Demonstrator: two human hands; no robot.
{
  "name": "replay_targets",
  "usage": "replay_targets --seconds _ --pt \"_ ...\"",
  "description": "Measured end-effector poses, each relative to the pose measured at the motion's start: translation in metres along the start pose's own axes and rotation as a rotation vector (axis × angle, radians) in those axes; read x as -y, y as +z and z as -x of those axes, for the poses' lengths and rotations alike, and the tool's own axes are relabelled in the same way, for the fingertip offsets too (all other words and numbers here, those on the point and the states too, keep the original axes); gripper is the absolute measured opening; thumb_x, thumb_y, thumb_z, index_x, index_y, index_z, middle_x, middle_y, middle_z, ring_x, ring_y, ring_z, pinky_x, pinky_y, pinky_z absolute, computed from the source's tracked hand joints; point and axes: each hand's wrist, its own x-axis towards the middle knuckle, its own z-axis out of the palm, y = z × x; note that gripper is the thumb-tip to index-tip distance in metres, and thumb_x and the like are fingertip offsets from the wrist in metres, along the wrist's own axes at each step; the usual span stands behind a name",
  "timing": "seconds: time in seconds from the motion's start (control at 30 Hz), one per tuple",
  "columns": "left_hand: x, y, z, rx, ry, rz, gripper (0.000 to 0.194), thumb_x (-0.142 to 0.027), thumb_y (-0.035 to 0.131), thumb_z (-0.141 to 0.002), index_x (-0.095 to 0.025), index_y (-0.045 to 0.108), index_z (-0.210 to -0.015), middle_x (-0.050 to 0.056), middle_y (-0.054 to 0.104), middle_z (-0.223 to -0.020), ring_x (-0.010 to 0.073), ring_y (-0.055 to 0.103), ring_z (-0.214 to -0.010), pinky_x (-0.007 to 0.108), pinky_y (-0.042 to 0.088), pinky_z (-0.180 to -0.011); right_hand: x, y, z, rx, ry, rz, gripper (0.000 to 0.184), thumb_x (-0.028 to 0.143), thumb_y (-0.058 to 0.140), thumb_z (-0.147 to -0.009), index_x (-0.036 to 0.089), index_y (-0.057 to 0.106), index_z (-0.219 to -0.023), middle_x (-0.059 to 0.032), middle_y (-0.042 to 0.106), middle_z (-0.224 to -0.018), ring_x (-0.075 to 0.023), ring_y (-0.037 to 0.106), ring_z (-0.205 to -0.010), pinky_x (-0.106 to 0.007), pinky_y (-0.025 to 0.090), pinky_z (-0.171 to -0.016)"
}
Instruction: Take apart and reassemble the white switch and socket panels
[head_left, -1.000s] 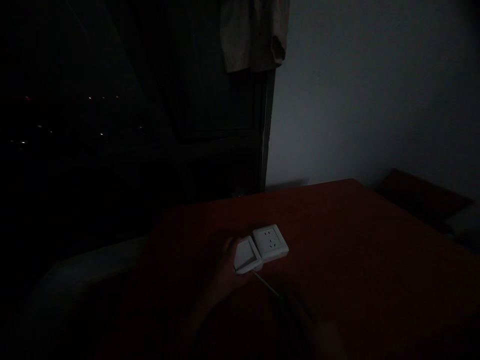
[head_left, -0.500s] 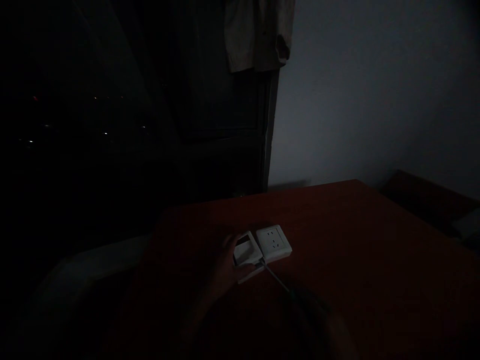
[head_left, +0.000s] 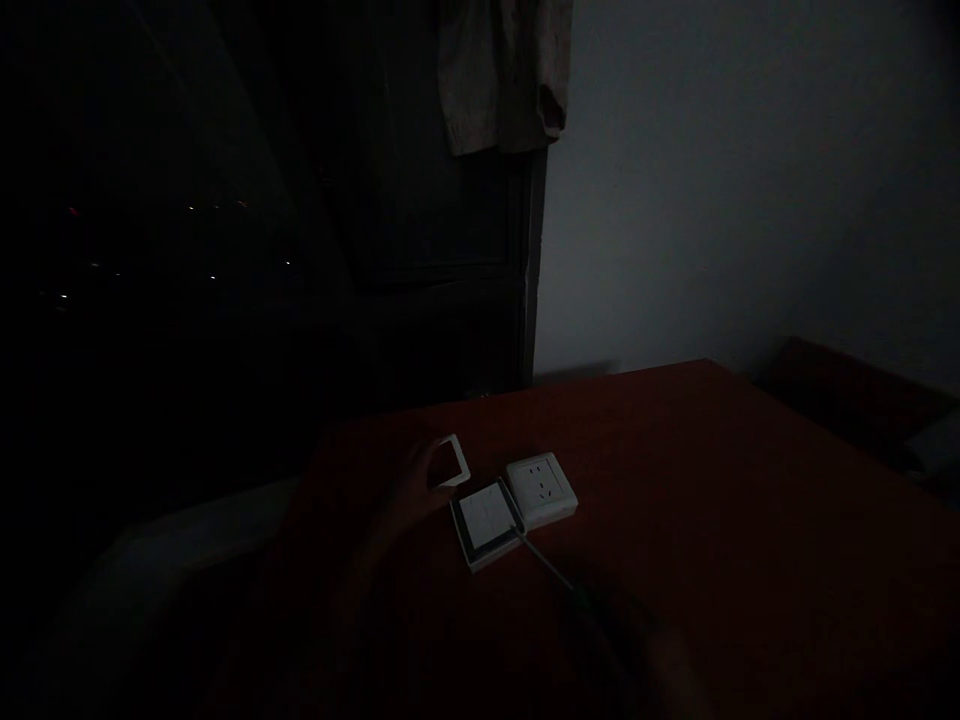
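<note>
The room is very dark. My left hand [head_left: 409,492] holds a white square frame [head_left: 451,462], lifted just left of a white switch plate [head_left: 485,518] lying on the red table [head_left: 712,500]. A white wall socket [head_left: 541,489] lies against the switch's right side. My right hand [head_left: 637,655] is a dim shape near the bottom; it grips a screwdriver [head_left: 547,568] whose metal shaft points up-left, with its tip at the switch plate's right edge.
A dark door [head_left: 435,200] stands behind the table, with a pale garment [head_left: 502,70] hanging at its top. A grey wall [head_left: 750,180] fills the right. A pale surface [head_left: 187,530] lies left of the table, and a dark red cushion [head_left: 847,400] sits at right.
The white frame has come off the switch plate, and my left hand has lifted it up and to the left. The switch body now lies bare on the table.
</note>
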Motion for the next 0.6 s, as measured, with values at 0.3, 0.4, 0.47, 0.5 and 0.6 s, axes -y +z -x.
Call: replay_targets --seconds 0.3,0.4,0.47,0.5,0.6 --pt "-0.009 0.007 -0.016 0.070 0.057 0.018 0.052 -0.012 0.062 -0.074 -0.020 0.053 -0.125 0.010 0.044 -0.140 0.0268 0.035 -0.134 0.046 0.026 -0.112 -0.005 -0.004 0.002 -0.008 0.030 -0.030 0.043 0.039 0.046 -0.090 0.024 0.056 -0.130 -0.0059 0.060 -0.130 -0.0228 0.058 -0.117 -0.032 0.048 -0.098" --pt "-0.024 0.011 0.000 0.014 0.031 0.026 0.043 -0.012 0.046 -0.084 -0.018 0.051 -0.126 0.010 0.045 -0.137 0.0227 0.040 -0.130 0.043 0.030 -0.111 0.000 -0.010 0.002 -0.005 0.044 -0.059 0.042 0.041 0.044 -0.091 0.025 0.058 -0.127 -0.0054 0.061 -0.129 -0.0229 0.059 -0.116 -0.033 0.049 -0.097" --pt "-0.037 0.017 0.015 0.022 0.039 0.046 0.039 -0.021 0.046 -0.089 -0.022 0.049 -0.128 0.008 0.046 -0.136 0.0214 0.043 -0.128 0.039 0.035 -0.108 0.004 -0.013 0.002 0.001 0.050 -0.080 0.042 0.041 0.043 -0.092 0.024 0.059 -0.126 -0.0053 0.061 -0.129 -0.0228 0.059 -0.116 -0.033 0.048 -0.098" --pt "-0.044 0.021 0.023 0.023 0.029 0.076 0.040 -0.027 0.050 -0.088 -0.022 0.049 -0.128 0.008 0.046 -0.136 0.0228 0.043 -0.128 0.040 0.036 -0.107 0.005 -0.014 0.002 -0.001 0.049 -0.091 0.042 0.041 0.042 -0.092 0.024 0.058 -0.127 -0.0054 0.061 -0.129 -0.0227 0.059 -0.116 -0.033 0.048 -0.098" --pt "-0.061 0.034 0.044 0.066 0.001 0.101 0.060 -0.035 0.066 -0.079 -0.026 0.043 -0.134 0.008 0.043 -0.140 0.0272 0.042 -0.128 0.044 0.035 -0.108 0.005 -0.014 0.001 0.001 0.049 -0.101 0.043 0.042 0.042 -0.092 0.024 0.058 -0.128 -0.0059 0.061 -0.129 -0.0231 0.059 -0.115 -0.034 0.048 -0.097"
